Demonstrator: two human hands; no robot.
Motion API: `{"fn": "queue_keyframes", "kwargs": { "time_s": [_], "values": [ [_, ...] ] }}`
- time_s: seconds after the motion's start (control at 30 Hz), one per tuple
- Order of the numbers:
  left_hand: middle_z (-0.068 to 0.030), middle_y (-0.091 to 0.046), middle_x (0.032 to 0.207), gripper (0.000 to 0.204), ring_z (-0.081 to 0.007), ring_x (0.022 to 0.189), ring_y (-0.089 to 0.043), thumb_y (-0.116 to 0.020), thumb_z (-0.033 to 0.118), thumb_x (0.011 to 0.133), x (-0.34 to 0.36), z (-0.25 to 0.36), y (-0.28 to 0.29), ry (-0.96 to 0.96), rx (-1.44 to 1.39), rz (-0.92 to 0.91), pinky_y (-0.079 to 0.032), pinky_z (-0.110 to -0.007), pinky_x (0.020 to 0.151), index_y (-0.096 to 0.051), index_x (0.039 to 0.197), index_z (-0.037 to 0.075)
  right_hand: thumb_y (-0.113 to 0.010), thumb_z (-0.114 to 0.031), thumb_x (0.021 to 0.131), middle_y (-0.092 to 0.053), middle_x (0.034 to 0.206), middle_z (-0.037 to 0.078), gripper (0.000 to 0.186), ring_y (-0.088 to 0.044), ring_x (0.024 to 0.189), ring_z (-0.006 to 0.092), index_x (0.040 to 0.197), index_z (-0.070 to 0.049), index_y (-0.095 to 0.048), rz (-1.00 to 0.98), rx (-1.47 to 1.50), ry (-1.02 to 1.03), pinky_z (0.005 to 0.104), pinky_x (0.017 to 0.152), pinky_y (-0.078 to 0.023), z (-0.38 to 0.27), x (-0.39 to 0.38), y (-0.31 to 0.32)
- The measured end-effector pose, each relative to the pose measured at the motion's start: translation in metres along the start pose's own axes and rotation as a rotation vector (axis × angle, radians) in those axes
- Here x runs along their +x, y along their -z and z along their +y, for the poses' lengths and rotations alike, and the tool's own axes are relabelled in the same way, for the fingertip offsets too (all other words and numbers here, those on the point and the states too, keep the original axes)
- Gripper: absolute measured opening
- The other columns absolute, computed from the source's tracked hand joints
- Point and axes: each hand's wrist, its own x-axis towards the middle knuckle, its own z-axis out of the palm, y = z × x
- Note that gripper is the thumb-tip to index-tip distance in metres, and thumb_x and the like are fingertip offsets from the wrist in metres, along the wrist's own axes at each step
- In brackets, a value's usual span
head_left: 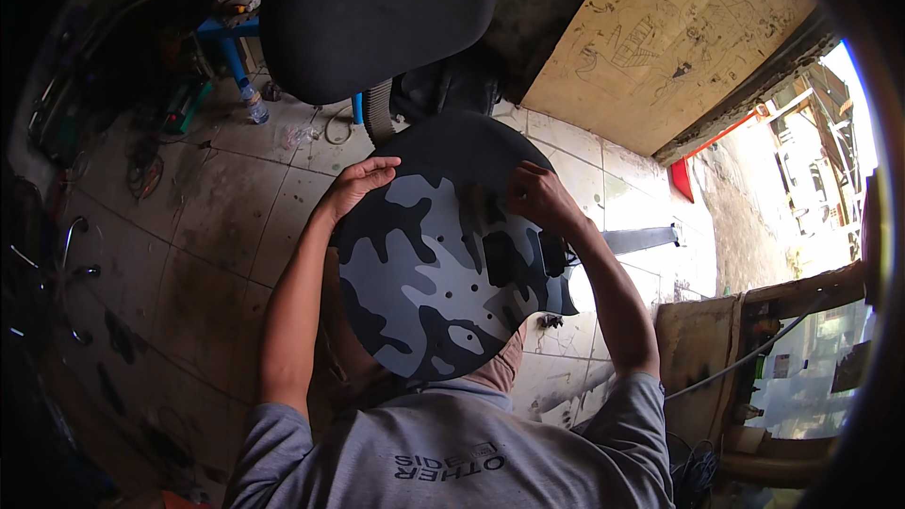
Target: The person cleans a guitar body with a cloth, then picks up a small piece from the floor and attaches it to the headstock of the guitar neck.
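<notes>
Left hand (pixel 354 188) lay loosely open against the camo guitar body (pixel 405 264), right hand (pixel 542 196) curled, couldn't tell around what; uneven pressure likely risked slippage.

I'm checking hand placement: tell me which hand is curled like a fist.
The right hand, over the camouflage guitar body; the left hand is held straighter, at the body's edge.

A clear bottle (pixel 255 106) and a blue table (pixel 235 60) stand left of the doodled plywood board (pixel 669 38). Stained floor tiles (pixel 219 190) stretch below it.
</notes>
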Motion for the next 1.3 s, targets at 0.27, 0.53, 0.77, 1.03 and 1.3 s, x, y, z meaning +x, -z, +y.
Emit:
{"fn": "queue_keyframes", "kwargs": {
  "time_s": [0.27,0.53,0.77,1.03,1.3],
  "values": [
    [0.0004,-0.065,0.122,0.049,-0.0076,0.114,-0.058,-0.074,0.033,0.099,0.002,0.000,0.000,-0.011,0.090,0.016,-0.042,-0.022,0.105,-0.065,0.138,0.006,-0.075,-0.009,0.081,-0.066,0.087,0.014,0.012,-0.069,0.080,0.0320,0.086,-0.001,-0.067,0.264,0.019,-0.118,0.0403,0.071,-0.055,0.021,-0.010,0.009],
    [0.0039,-0.064,0.116,0.048,-0.0057,0.114,-0.055,-0.071,0.037,0.100,0.002,-0.004,0.003,0.026,0.024,0.005,-0.039,-0.022,0.106,-0.066,0.138,0.008,-0.065,-0.009,0.091,-0.072,0.078,0.012,0.011,-0.070,0.068,0.0204,0.084,0.000,-0.064,0.539,0.001,-0.349,0.0331,0.064,-0.053,0.022,-0.025,0.067],
    [0.0075,-0.063,0.114,0.045,-0.0029,0.108,-0.055,-0.070,0.036,0.101,0.002,0.004,0.003,-0.036,0.098,-0.039,-0.039,-0.020,0.103,-0.066,0.136,0.008,-0.057,-0.011,0.095,-0.073,0.077,0.009,0.013,-0.068,0.062,0.0132,0.091,-0.001,-0.064,0.508,0.300,-0.596,0.0282,0.057,-0.053,0.031,-0.050,0.097],
    [-0.0047,-0.069,0.122,0.049,-0.0083,0.114,-0.059,-0.072,0.035,0.100,-0.005,0.052,-0.001,0.165,0.327,-0.066,-0.042,-0.025,0.106,-0.063,0.138,0.005,-0.050,-0.010,0.093,-0.071,0.076,0.009,0.018,-0.058,0.059,0.0108,0.095,0.001,-0.064,0.770,0.569,-0.462,0.0247,0.054,-0.046,0.015,-0.112,0.101],
    [-0.0163,-0.065,0.137,0.051,-0.0214,0.131,-0.058,-0.058,0.040,0.108,-0.048,0.033,-0.026,-0.064,0.433,0.319,-0.041,-0.033,0.111,-0.061,0.138,0.000,-0.048,-0.011,0.102,-0.069,0.104,0.016,0.020,-0.059,0.077,0.0185,0.121,-0.005,-0.051,1.793,1.184,-0.459,0.0318,0.068,-0.052,0.055,-0.232,0.009]
  ]
}}
